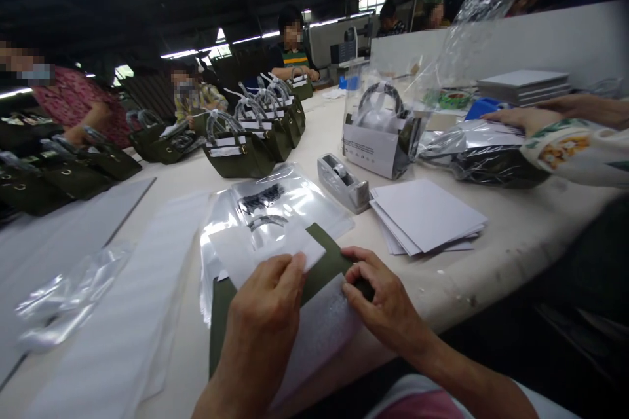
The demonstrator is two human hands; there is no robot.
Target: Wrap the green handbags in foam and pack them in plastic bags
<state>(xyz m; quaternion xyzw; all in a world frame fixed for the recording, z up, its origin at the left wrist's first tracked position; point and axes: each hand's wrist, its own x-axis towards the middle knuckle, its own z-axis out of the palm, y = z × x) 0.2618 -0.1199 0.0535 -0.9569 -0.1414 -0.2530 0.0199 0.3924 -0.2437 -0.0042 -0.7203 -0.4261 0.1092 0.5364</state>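
A dark green bag point(324, 265) lies on the table in front of me, on top of clear plastic bags point(299, 200). White sheet material point(240, 252) covers its upper part, and its dark handle shows above. My left hand point(268, 314) is closed, pinching the edge of this white sheet between thumb and fingers. Another translucent white sheet point(324, 327) lies over the lower part of the bag. My right hand point(381, 294) has its fingers curled at the bag's right edge, thumb at the corner of the lower sheet; what it grips is partly hidden.
A tape dispenser point(343, 182) and a stack of white cards point(427, 216) stand right of the plastic bags. Green handbags point(246, 154) line the back left. A wrapped bag point(376, 137) stands behind the dispenser. Another person's hands point(531, 116) touch a plastic-wrapped bag at right.
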